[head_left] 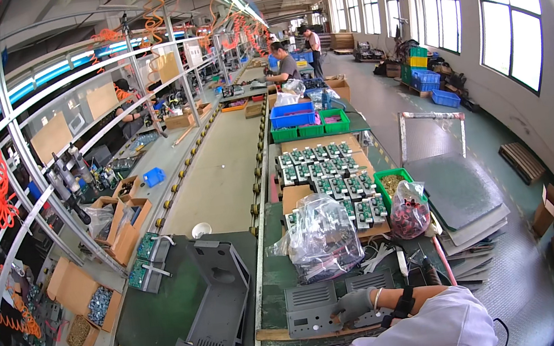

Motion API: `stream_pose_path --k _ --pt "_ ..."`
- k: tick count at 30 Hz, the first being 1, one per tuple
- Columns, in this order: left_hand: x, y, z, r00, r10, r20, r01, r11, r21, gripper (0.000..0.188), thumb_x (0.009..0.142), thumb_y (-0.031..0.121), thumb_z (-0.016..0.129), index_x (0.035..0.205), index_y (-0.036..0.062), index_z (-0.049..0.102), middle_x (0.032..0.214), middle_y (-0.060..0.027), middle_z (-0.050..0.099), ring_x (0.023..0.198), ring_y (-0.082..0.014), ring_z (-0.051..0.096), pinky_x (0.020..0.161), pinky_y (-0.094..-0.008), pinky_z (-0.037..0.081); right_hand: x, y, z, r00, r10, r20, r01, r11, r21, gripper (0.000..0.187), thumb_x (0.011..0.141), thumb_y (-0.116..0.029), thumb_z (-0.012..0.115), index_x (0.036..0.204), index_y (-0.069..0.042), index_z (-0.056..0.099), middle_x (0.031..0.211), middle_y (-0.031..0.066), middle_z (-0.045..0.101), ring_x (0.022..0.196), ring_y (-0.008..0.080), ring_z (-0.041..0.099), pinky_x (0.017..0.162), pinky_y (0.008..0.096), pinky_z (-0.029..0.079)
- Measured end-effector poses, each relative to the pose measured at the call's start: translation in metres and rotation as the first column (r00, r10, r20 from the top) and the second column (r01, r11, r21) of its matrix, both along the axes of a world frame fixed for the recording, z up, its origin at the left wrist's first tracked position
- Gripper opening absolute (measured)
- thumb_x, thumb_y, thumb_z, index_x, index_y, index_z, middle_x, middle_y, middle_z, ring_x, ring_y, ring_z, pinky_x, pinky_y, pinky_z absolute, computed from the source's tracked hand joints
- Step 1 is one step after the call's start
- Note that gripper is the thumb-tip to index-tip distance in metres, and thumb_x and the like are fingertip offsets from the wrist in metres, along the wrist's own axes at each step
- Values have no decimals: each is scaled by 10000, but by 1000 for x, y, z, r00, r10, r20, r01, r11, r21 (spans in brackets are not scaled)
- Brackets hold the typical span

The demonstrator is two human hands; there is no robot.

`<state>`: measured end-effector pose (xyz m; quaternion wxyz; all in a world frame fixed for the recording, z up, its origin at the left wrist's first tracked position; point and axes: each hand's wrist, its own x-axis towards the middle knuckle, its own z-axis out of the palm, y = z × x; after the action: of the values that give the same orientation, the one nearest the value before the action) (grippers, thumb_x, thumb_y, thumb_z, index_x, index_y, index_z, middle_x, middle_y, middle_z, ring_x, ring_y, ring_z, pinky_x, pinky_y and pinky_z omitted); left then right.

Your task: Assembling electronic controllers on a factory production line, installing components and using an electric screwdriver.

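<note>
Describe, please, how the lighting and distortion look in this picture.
Head view: the windows at right washed out to white; bright glints on the large clear bag; left-hand rails bowed near the rim; corners black.

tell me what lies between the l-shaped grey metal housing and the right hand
In the head view, a pale rail, a strip of green benchtop and the slotted grey panel's left part lie between the housing and the right hand.
</note>
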<state>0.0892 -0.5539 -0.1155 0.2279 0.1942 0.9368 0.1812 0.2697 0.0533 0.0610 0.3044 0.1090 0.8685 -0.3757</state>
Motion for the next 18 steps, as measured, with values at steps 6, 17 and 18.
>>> stream_pose_path --k 6,17,18 --pt "-14 -21 12 995 -79 -58 73 993 -98 380 823 253 542 1145 59 486 1046 -147 568 953 -282 532 806 -365 423 5 6 15 995 -91 40 93 995 -43 428 754 -275 507 1119 -53 536 777 102 618 610 180 589 593 303 453" --pt "-34 -47 43 957 -146 -252 90 971 -223 394 820 254 553 1158 65 480 1051 -143 567 958 -279 530 825 -363 417 8 9 8 997 -76 -3 76 997 -29 449 752 -320 509 1122 -68 537 963 130 599 851 245 583 750 329 437" --pt "-37 -45 43 951 -150 -272 88 970 -226 395 820 254 554 1159 65 479 1052 -143 567 959 -279 530 827 -363 416 6 13 4 997 -76 -32 75 997 -27 461 749 -339 514 1123 -69 537 1031 141 582 920 267 565 798 334 423"
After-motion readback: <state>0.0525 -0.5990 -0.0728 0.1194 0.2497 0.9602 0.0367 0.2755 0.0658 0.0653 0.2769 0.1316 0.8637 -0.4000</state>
